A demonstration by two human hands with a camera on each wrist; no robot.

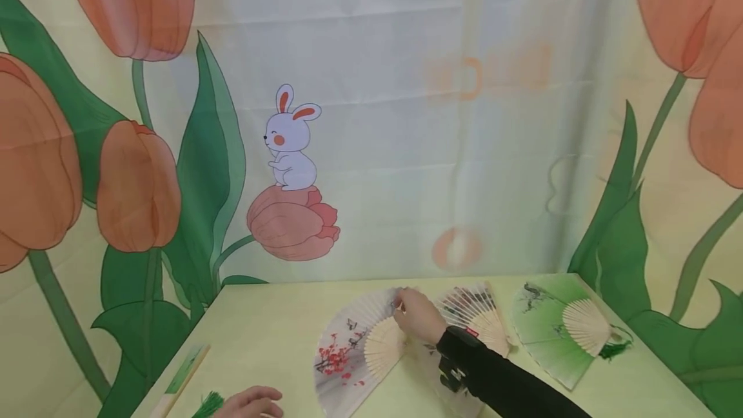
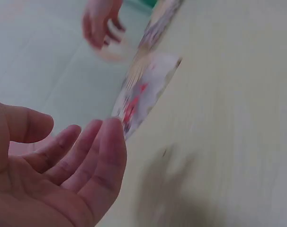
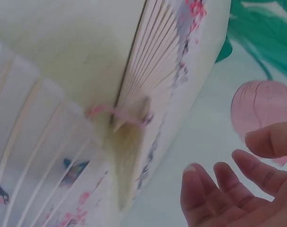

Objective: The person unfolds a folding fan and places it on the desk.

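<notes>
Paper and bamboo make up the white fan (image 1: 356,347), which is spread open on the pale green table (image 1: 273,328) with red blossoms painted on its leaf. It is found at about 6 o'clock from the rabbit (image 1: 290,140) printed on the tulip backdrop. The right hand (image 1: 419,316) is seen at the fan's 2 o'clock edge, fingers loosely bent; in the right wrist view (image 3: 238,189) nothing is gripped, and the fingers are parted beside the fan's ribs (image 3: 148,90). Whether a fingertip touches the fan's edge cannot be told from the head view. The left hand (image 1: 252,402) is rested near the table's front edge, at 8 o'clock from the white fan, released and empty, as is shown in the left wrist view (image 2: 58,175). A green tassel (image 1: 208,404) lies just beside it, next to a folded fan (image 1: 182,379). At 3 o'clock from the white fan a second open fan (image 1: 478,315) is partly covered by the black sleeve (image 1: 505,379), and beyond it a green fan (image 1: 557,328) is laid open.
</notes>
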